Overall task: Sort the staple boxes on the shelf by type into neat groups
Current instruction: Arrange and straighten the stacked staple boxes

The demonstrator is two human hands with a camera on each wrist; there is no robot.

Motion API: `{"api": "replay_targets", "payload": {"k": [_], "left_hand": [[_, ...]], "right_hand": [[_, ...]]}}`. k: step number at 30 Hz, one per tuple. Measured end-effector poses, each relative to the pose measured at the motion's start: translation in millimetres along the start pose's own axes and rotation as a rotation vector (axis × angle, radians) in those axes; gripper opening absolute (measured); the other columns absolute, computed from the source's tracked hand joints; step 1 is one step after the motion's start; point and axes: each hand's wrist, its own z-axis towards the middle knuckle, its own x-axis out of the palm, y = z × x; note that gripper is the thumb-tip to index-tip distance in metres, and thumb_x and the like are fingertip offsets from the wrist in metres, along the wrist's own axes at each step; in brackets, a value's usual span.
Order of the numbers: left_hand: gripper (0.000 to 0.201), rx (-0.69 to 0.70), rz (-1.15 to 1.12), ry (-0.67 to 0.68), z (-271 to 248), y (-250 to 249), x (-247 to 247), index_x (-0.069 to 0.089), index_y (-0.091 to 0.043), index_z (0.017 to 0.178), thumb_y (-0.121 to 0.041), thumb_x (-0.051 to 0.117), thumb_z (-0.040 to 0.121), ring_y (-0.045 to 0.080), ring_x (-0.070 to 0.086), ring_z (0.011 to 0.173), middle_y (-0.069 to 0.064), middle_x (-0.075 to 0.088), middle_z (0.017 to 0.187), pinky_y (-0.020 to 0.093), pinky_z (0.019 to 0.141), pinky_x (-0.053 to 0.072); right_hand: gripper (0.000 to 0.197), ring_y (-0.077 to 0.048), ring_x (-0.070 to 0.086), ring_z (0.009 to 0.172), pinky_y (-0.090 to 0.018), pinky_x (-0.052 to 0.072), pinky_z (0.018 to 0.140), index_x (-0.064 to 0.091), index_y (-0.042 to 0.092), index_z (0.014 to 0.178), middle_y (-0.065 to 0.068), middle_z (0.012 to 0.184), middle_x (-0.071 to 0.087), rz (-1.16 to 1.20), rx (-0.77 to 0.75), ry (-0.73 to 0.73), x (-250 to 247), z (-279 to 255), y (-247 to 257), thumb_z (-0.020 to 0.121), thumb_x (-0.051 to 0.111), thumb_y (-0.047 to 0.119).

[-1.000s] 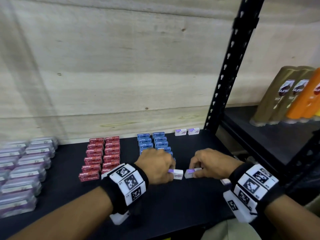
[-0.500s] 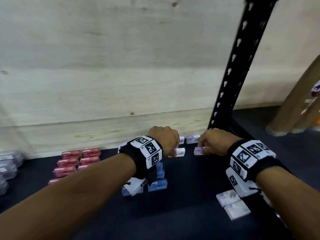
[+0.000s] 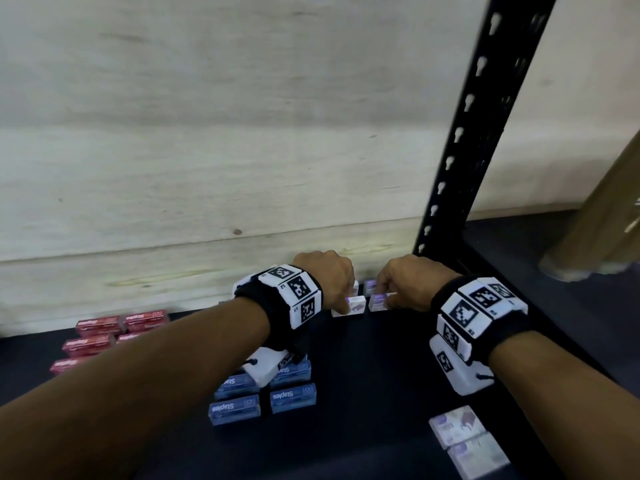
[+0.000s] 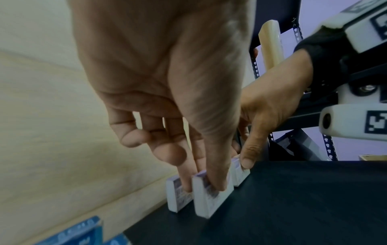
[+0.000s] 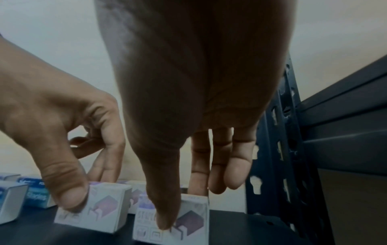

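So left hand (image 3: 325, 277) pinches one white-and-purple staple box (image 3: 349, 305) thumb-front, fingers-behind; right hand (image 3: 407, 284) clamps its neighbour (image 3: 377, 302) likewise, both standing on the black shelf (image 3: 363, 375).

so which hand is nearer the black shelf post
Right. The right hand pinches a white-purple staple box just beside the black shelf post; the left hand sits farther left.

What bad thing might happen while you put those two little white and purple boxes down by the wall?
The left hand pinches one white-and-purple box and the right hand pinches another, right in front of two same-type boxes by the wall. Fingers reaching behind might nudge that back row crooked. The two held boxes are close together, so they may bump and sit unevenly. The left wrist camera hangs just over the blue boxes and may knock them.
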Motion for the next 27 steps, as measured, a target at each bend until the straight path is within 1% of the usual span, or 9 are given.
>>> {"api": "replay_targets", "payload": {"k": [9,14,16,17,19,20,22,25,27], "left_hand": [[0.035,0.025,-0.015,-0.003,3,6,1,0.065,-0.032,0.094,-0.05,0.081,0.068,0.018,0.062,0.086,-0.012,0.062,0.09,0.027,0.064,0.04],[0.032,0.037,-0.024,-0.108,-20,1,-27,0.064,-0.031,0.093,-0.052,0.077,0.072,0.016,0.058,0.079,-0.014,0.056,0.081,0.023,0.055,0.032],[0.03,0.071,-0.028,-0.12,-36,-11,-34,0.065,-0.031,0.093,-0.054,0.073,0.074,0.016,0.059,0.08,-0.015,0.055,0.079,0.022,0.052,0.029],[0.029,0.095,-0.04,-0.104,-45,-19,-34,0.066,-0.032,0.092,-0.055,0.071,0.075,0.016,0.06,0.081,-0.015,0.055,0.078,0.022,0.052,0.03],[0.029,0.151,-0.072,-0.036,-62,-39,-29,0.067,-0.033,0.091,-0.058,0.069,0.077,0.015,0.061,0.083,-0.016,0.058,0.078,0.024,0.058,0.04],[0.03,0.178,-0.08,-0.001,-70,-49,-24,0.068,-0.033,0.093,-0.059,0.068,0.078,0.016,0.062,0.086,-0.015,0.063,0.083,0.026,0.065,0.045],[0.035,0.221,-0.089,0.048,-85,-68,-10,0.067,-0.033,0.102,-0.059,0.065,0.08,0.018,0.062,0.095,-0.011,0.068,0.098,0.03,0.075,0.048],[0.042,0.257,-0.133,0.086,-102,-90,10,0.064,-0.034,0.115,-0.06,0.061,0.082,0.022,0.061,0.103,-0.006,0.066,0.112,0.031,0.077,0.046],[0.047,0.294,-0.16,0.127,-111,-102,19,0.058,-0.036,0.127,-0.055,0.061,0.084,0.024,0.059,0.11,-0.003,0.062,0.123,0.034,0.084,0.049]], "right_hand": [[0.024,-0.019,0.061,0.106,-0.029,0.051,0.088,0.068,0.028,0.107,0.004,0.113,0.065,0.015,-0.011,-0.034,-3,-4,3,0.085,0.075,0.026],[0.016,-0.016,0.061,0.098,-0.024,0.045,0.077,0.067,0.029,0.099,0.01,0.093,0.057,0.075,0.043,-0.052,-12,-33,-1,0.085,0.074,0.032],[0.011,-0.016,0.062,0.095,-0.024,0.046,0.075,0.068,0.028,0.094,0.009,0.093,0.06,0.092,0.076,-0.012,-13,-53,0,0.085,0.074,0.033],[0.013,-0.015,0.062,0.094,-0.025,0.047,0.076,0.071,0.026,0.095,0.008,0.096,0.064,0.094,0.092,0.016,-13,-63,1,0.085,0.074,0.033],[0.019,-0.017,0.063,0.096,-0.026,0.049,0.079,0.072,0.025,0.102,0.004,0.106,0.068,0.089,0.131,0.062,-11,-85,2,0.086,0.074,0.034],[0.022,-0.018,0.064,0.099,-0.026,0.049,0.082,0.071,0.024,0.105,0.002,0.11,0.068,0.088,0.151,0.076,-8,-96,2,0.085,0.074,0.034],[0.028,-0.019,0.064,0.104,-0.027,0.05,0.085,0.071,0.021,0.11,0.0,0.115,0.068,0.087,0.198,0.102,-2,-117,2,0.086,0.074,0.033],[0.031,-0.021,0.064,0.106,-0.029,0.051,0.087,0.068,0.017,0.117,-0.003,0.119,0.067,0.084,0.277,0.152,6,-141,4,0.089,0.069,0.031],[0.032,-0.024,0.063,0.109,-0.032,0.052,0.092,0.064,0.014,0.12,-0.006,0.122,0.065,0.084,0.321,0.174,10,-154,5,0.092,0.065,0.029]]}}
